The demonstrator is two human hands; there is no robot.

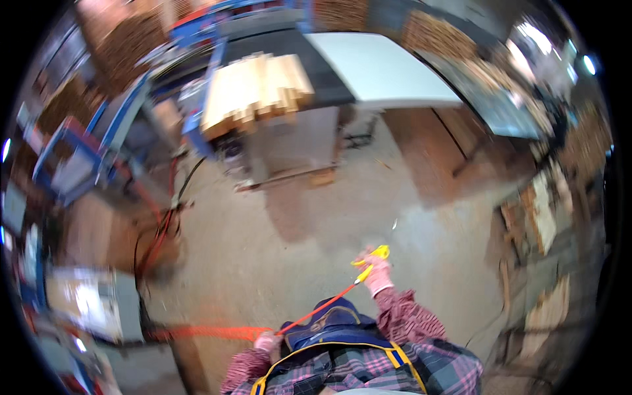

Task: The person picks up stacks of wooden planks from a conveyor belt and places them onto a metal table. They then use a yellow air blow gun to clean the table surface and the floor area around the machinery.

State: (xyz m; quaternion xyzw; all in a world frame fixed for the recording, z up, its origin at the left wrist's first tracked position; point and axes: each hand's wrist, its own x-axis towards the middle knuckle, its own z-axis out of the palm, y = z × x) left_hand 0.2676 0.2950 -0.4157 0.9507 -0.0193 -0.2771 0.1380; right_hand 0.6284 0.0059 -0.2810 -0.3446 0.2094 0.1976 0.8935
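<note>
My right hand (377, 275), in a pale pink glove, is stretched out ahead of me and closed around a yellow air blow gun (380, 252). From the gun's lower end an orange air hose (322, 306) runs taut down to my waist. There my left hand (266, 342), gloved too, is closed on the hose beside my blue apron (329, 322). Beyond that hand the hose goes off to the left, smeared by motion. The fingers of my left hand are partly hidden and blurred.
A stack of wooden strips (257, 89) lies on a dark machine bed ahead, beside a white table (388, 69). Blue machine frames (99, 141) stand at left, with cables and hoses (161, 230) on the floor. Wood pieces (543, 210) are at right; a grey box (125, 306) sits near left.
</note>
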